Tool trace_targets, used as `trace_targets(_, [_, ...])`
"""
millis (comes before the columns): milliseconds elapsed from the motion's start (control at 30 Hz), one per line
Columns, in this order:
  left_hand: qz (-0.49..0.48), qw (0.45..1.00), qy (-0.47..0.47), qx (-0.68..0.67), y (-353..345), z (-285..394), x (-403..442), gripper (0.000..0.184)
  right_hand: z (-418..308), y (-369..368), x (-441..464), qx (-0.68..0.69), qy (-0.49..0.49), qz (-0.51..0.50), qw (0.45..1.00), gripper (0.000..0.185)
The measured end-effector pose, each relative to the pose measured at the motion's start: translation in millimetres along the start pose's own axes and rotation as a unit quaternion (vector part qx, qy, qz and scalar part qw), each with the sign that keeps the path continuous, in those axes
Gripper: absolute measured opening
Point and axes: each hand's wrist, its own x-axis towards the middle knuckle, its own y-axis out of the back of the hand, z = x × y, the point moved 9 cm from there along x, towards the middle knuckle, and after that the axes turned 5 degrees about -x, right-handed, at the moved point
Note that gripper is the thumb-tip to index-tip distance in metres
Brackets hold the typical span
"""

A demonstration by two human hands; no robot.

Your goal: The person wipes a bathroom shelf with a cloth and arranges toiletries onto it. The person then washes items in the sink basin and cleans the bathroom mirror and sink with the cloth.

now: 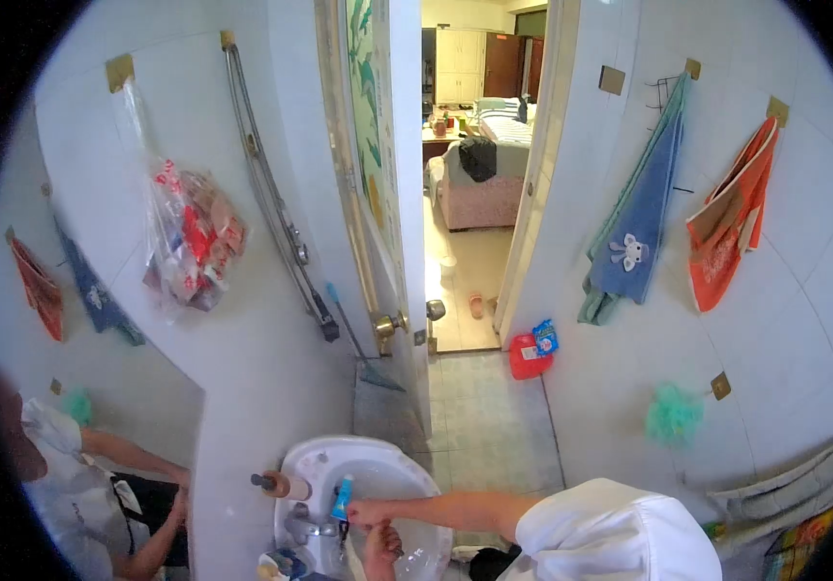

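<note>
My right hand [366, 511] is over the white washbasin [419, 473], its fingers closed around the lower end of a small blue tube [342, 498]. The tube points up, away from the basin's tap [312, 529]. Just below it is my left hand [381, 550], with curled fingers; what they hold, if anything, is too small to make out. A thin dark item and a pale strip show beside the hands, unclear in kind. A pump bottle [286, 485] stands on the basin's rim.
A mirror [136, 416] fills the left wall. Beyond the basin stands an open door [407, 242] with a knob. A red container [530, 360] with a blue packet is on the floor. Blue [634, 223] and orange [734, 218] towels hang on the right wall.
</note>
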Motion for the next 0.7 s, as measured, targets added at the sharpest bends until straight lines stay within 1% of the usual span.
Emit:
trace_targets(33, [0.029, 0.997, -0.039, 0.055, 2.1, 2.9, 4.0, 0.022, 2.1, 9.9, -2.1, -0.038, -0.01, 0.064, 0.997, 0.021])
trace_targets(67, [0.067, 0.99, -0.077, 0.102, 13.7, 2.8, 3.4, 0.022, 6.6, 9.1, -7.3, -0.066, -0.037, 0.096, 0.992, 0.023])
trace_targets(100, [0.053, 0.984, -0.103, 0.135, 20.3, 2.2, 8.4, 0.02, 11.8, 7.0, -12.8, -0.093, -0.067, 0.127, 0.985, 0.025])
trace_targets(133, [0.041, 0.976, -0.132, 0.166, 26.3, 5.1, 19.0, 0.02, 21.6, 10.0, -11.5, -0.116, -0.11, 0.135, 0.978, 0.03])
trace_targets(167, [0.107, 0.883, -0.317, 0.33, 27.9, 26.0, 16.7, 0.021, 36.8, 8.9, -0.1, -0.177, -0.103, 0.159, 0.966, 0.031])
trace_targets(200, [0.134, 0.787, -0.423, 0.43, 16.5, 32.6, 4.4, 0.023, 51.4, 8.1, 10.8, -0.238, -0.1, 0.184, 0.949, 0.031])
trace_targets(233, [0.192, 0.66, -0.515, 0.512, 4.5, 34.8, -12.6, 0.027, 56.7, 6.6, 11.3, -0.262, -0.115, 0.191, 0.939, 0.031])
trace_targets(267, [0.212, 0.591, -0.557, 0.543, -11.7, 38.8, -22.1, 0.03, 59.6, 7.0, 10.8, -0.265, -0.127, 0.188, 0.937, 0.032])
trace_targets(300, [0.231, 0.595, -0.555, 0.533, -26.4, 41.9, -43.4, 0.03, 61.5, 1.7, 9.1, -0.259, -0.139, 0.185, 0.938, 0.032])
trace_targets(367, [0.264, 0.615, -0.444, 0.596, -52.5, 43.9, -63.4, 0.035, 62.0, 3.2, 6.2, -0.236, -0.154, 0.18, 0.942, 0.034])
trace_targets(400, [0.285, 0.619, -0.442, 0.583, -58.5, 43.9, -69.5, 0.035, 66.2, 4.8, 5.6, -0.222, -0.163, 0.175, 0.945, 0.035])
trace_targets(467, [0.363, 0.609, -0.36, 0.606, -50.6, 42.7, -76.3, 0.041, 71.8, 8.9, 6.1, -0.179, -0.175, 0.17, 0.953, 0.038])
trace_targets(500, [0.38, 0.612, -0.36, 0.593, -44.6, 41.6, -71.8, 0.041, 76.9, 13.3, 6.6, -0.151, -0.181, 0.169, 0.957, 0.039])
trace_targets(567, [0.375, 0.585, -0.328, 0.64, -35.0, 33.8, -54.9, 0.04, 89.5, 19.3, 6.5, -0.076, -0.195, 0.167, 0.964, 0.043])
trace_targets(600, [0.396, 0.589, -0.327, 0.624, -37.9, 34.2, -60.9, 0.04, 98.7, 20.5, 5.3, -0.027, -0.201, 0.164, 0.965, 0.044])
trace_targets(667, [0.37, 0.55, -0.312, 0.681, -58.7, 33.1, -61.6, 0.036, 113.6, 22.1, 4.3, 0.101, -0.21, 0.161, 0.959, 0.048])
trace_targets(700, [0.391, 0.553, -0.31, 0.667, -54.6, 37.4, -52.5, 0.036, 119.5, 24.1, 3.8, 0.174, -0.213, 0.158, 0.948, 0.05])
